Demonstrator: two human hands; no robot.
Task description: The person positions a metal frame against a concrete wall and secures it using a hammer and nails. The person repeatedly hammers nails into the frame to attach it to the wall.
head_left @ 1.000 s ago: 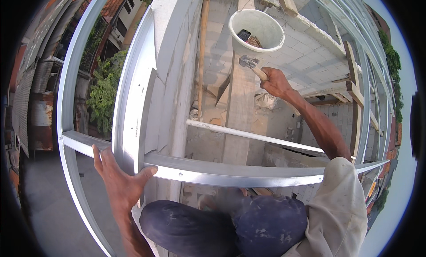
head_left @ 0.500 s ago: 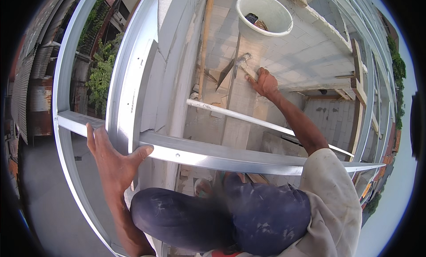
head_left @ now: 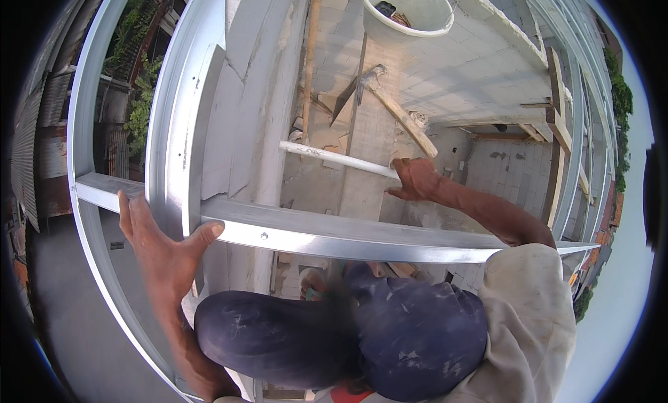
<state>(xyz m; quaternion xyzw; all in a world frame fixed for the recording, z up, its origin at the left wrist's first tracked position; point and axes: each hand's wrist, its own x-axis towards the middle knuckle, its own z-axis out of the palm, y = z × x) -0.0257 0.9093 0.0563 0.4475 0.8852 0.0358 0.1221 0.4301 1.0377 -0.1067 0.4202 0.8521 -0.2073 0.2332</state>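
My left hand [head_left: 163, 246] braces on the metal frame, thumb and fingers spread to either side of an upright metal channel [head_left: 182, 149]. The thumb lies against the metal crossbar [head_left: 334, 232], whose near face carries a screw head. Beyond the crossbar, my right hand [head_left: 417, 180] is curled where a white pipe [head_left: 334, 157] runs in between thumb and fingers; my hand and forearm hide the rest of the pipe. A claw hammer [head_left: 398, 112] with a wooden handle rests on the plank [head_left: 365, 184], its handle end just beyond my right hand, apart from it.
A white bucket [head_left: 410, 33] with a dark object and small brown pieces inside stands on the plank's far end. A wooden pole [head_left: 311, 62] leans along the block wall. More metal studs [head_left: 574, 146] rise at right. At left the frame overlooks a grey surface far below [head_left: 76, 285].
My right hand has let go of the hammer handle and drawn back toward me to the white pipe. The hammer stays on the plank. My left hand keeps its place on the frame.
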